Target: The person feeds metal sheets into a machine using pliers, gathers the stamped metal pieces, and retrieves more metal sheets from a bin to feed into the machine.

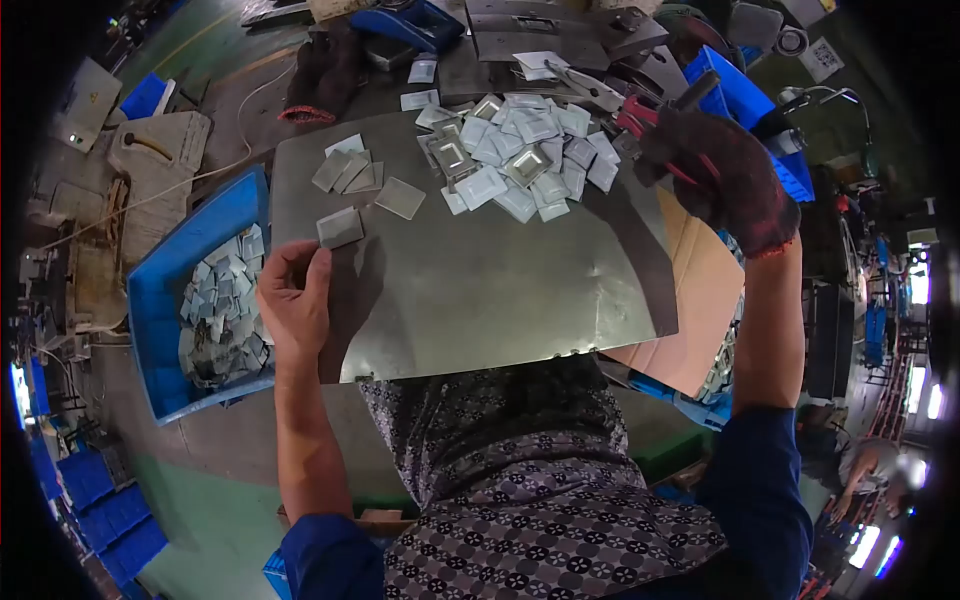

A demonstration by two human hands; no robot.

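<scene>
My bare left hand (297,295) is closed in a pinch at the lower left corner of a small flat metal plate (341,228), at the left of the metal work surface (480,290). Above it lie a loose plate (400,198) and a few overlapping plates (348,172). My right hand (722,178), in a dark glove, is wrapped round red-handled pliers (640,118). Their jaws reach left to a pale rectangular piece (540,66) beyond the pile. The pile of shallow, tray-like pressed metal pieces (515,150) covers the back middle of the surface.
A blue bin (155,330) of small metal pieces stands at my left. Cardboard (690,300) lies at the right over another container. A dark glove (322,75) rests at the back left; a blue bin (735,90) stands back right. Machine parts (535,30) sit ahead.
</scene>
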